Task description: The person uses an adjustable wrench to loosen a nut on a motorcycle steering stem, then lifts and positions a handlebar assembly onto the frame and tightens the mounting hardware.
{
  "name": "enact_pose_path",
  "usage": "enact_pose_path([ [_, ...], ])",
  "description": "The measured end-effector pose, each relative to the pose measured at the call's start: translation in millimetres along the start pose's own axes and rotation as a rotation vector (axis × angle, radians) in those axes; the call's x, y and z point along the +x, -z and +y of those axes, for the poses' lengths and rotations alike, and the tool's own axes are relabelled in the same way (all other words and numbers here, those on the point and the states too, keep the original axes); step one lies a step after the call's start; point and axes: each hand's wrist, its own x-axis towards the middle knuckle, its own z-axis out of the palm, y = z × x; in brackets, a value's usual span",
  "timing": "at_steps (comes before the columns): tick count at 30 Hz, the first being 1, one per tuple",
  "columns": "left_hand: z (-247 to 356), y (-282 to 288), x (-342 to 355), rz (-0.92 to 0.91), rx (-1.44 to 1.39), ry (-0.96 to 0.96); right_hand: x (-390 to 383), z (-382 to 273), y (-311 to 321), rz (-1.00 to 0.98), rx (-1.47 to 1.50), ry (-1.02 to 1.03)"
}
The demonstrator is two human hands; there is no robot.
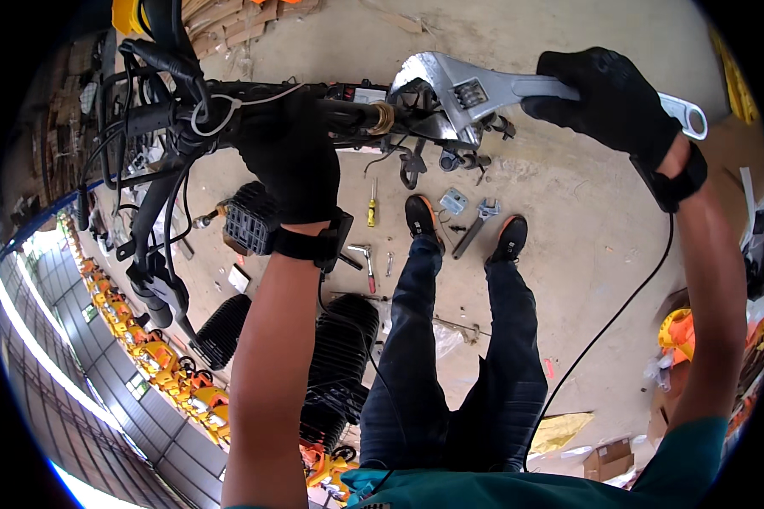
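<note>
My right hand [607,102], in a black glove, is wrapped around the handle of a large silver adjustable wrench [526,87]. The wrench head is at the right end of a dark vehicle frame [339,114], its jaws around or beside the fittings there; exact contact is hard to see. Just left of the jaws is a brass-coloured ring [384,119] on the tube. My left hand [289,157], also gloved in black, is closed on the black frame tube further left, its fingers partly lost against the dark parts. A pale cable tie [216,114] loops round the cables beside it.
On the floor lie a yellow screwdriver [372,204], a second adjustable wrench [477,227], a red-handled tool [367,267] and a small clear box [453,201]. A cordless power tool [250,216] is beneath my left wrist. Black ribbed parts [339,348] lie near my legs; cardboard is piled at the far left.
</note>
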Motion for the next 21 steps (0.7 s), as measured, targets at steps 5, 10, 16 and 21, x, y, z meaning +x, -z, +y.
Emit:
enact_pose_path([
  [5,2.5,1.6,0.7,-0.016,-0.041,0.047,34.0,-19.2,-1.3,-0.069,0.064,0.014],
  [10,0.0,1.9,2.2,-0.106,0.128,-0.001,47.5,-20.9,-3.0,-0.147,0.099,0.053],
  [16,-3.7,0.2,8.0,-0.099,0.338,-0.202,69.9,-11.4,10.6,-0.248,-0.048,0.050],
  [21,2.7,-0.6,11.6,-0.117,0.274,-0.136,92.5,1.3,17.3,-0.230,-0.045,0.128],
])
